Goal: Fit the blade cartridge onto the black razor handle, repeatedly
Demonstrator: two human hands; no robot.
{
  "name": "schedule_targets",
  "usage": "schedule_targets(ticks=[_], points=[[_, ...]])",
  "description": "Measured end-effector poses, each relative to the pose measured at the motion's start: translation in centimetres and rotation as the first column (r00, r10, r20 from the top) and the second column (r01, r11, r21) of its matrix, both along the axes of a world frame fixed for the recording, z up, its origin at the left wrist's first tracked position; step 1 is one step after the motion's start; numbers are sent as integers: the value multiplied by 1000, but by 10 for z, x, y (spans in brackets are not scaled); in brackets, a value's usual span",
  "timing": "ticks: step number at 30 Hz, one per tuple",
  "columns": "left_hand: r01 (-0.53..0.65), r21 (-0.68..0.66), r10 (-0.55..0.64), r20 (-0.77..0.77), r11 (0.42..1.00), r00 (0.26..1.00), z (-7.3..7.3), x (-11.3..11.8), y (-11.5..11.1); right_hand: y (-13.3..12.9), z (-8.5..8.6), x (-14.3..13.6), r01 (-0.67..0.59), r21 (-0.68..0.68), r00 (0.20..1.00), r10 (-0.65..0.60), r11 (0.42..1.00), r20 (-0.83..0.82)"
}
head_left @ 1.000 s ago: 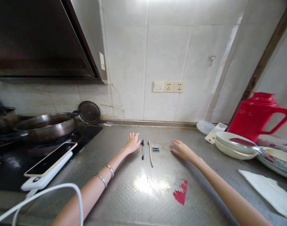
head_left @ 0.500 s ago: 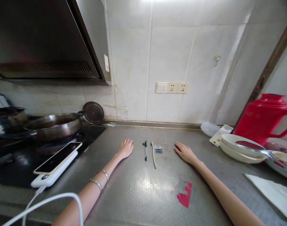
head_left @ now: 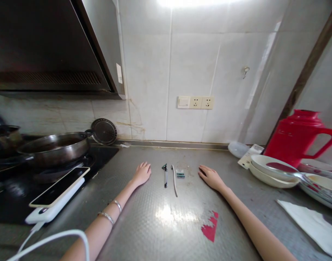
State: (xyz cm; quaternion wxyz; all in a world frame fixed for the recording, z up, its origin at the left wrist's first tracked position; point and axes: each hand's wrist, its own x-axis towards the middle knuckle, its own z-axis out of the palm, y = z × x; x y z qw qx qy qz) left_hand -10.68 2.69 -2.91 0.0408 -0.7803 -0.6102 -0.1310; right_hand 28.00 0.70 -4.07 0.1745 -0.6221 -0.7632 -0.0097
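My left hand (head_left: 143, 173) lies flat on the metal counter (head_left: 144, 224), palm down with the fingers stretched forward, holding nothing. To its right is a razor (head_left: 166, 176) with a dark head and a grey and black handle. Beside the razor lies a thin white stick-like handle (head_left: 175, 181) with a slight bend. Just right of that sits a small clear pack with dark green strips, like razor cartridges (head_left: 180, 175). My right hand (head_left: 210, 177) rests flat to the right of these things, fingers extended and nothing in it.
At left, a steel pan (head_left: 54, 148) stands on the black stove, with a phone (head_left: 59, 186) on a white power bank (head_left: 46, 214) and its cable in front. At right are stacked bowls (head_left: 274, 177), a red thermos jug (head_left: 296, 137) and white paper (head_left: 310, 224). A red patch (head_left: 210, 228) marks the counter.
The whole view has shifted slightly, so everything appears a little further left. Both hands and the small things on the counter keep their places.
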Motion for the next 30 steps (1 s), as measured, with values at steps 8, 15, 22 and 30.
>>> schedule_targets(ticks=[8,15,22,30], points=[[-18,-36,18,15,999,1000,3,1,-1,-1,2,-1,-8,1,1000,8,1000,5],[-18,25,19,-12,1000,1000,24,21,-15,-2,3,-1,-6,13,1000,6,1000,2],[10,-52,-8,48,999,999,43,76,-30,-3,6,-2,-6,18,1000,6,1000,19],[-59,-183,76,89,981,993,42,99,-26,-4,8,-3,4,11,1000,-4,1000,2]])
